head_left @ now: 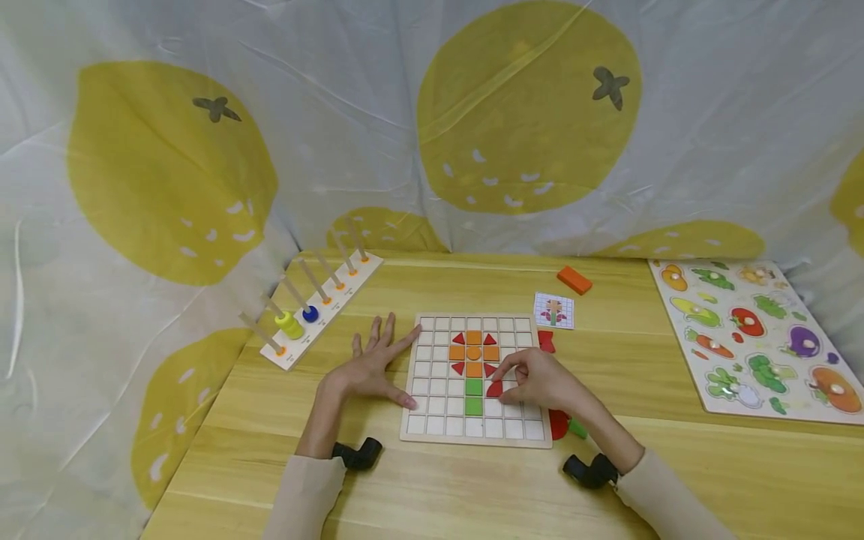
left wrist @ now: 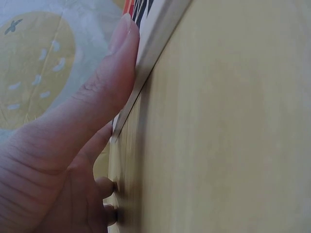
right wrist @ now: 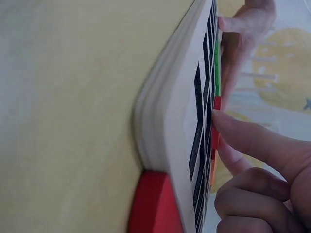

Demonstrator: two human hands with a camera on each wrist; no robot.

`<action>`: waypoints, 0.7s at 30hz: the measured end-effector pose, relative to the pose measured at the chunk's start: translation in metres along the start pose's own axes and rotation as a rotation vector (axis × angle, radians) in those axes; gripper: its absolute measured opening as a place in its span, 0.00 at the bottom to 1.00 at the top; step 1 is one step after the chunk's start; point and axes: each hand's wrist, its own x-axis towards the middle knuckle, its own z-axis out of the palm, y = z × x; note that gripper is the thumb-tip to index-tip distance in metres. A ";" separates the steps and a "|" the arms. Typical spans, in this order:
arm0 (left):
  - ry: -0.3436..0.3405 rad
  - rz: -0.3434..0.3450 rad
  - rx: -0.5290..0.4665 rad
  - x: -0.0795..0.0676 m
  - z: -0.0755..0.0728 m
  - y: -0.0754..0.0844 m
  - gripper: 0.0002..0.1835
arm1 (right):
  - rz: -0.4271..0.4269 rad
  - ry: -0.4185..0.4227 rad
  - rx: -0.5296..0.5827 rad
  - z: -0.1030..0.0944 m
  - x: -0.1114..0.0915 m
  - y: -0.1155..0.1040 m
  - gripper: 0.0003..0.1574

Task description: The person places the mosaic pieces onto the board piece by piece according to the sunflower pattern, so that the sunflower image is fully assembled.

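A wooden grid board (head_left: 435, 425) lies on the table. Orange pieces (head_left: 474, 337), red triangles (head_left: 458, 369) and green squares (head_left: 474, 406) form a flower-like pattern on it. My left hand (head_left: 367, 371) is spread at the board's left side, thumb and index finger touching its edge; in the left wrist view the thumb (left wrist: 92, 87) presses against the rim. My right hand (head_left: 543, 379) pinches a red petal-shaped piece (head_left: 495, 389) between thumb and index finger, over a cell right of the upper green square. The right wrist view shows that red piece (right wrist: 216, 128) edge-on at the thumb tip.
Beside the board's right edge lie red pieces (head_left: 559, 424) and a green one (head_left: 577, 428). A pattern card (head_left: 555, 311) and an orange block (head_left: 574, 280) are behind. A peg stand (head_left: 320, 321) with rings stands left; a vegetable puzzle board (head_left: 736, 360) lies right.
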 end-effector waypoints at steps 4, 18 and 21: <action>-0.001 0.008 -0.002 0.001 0.000 0.000 0.70 | 0.000 -0.005 0.015 0.002 0.000 -0.001 0.12; 0.000 -0.008 0.003 0.000 0.001 0.000 0.70 | 0.002 0.038 0.002 0.003 0.001 -0.004 0.11; 0.003 -0.003 0.001 0.000 0.000 0.000 0.70 | -0.008 0.038 0.005 0.003 0.001 -0.003 0.11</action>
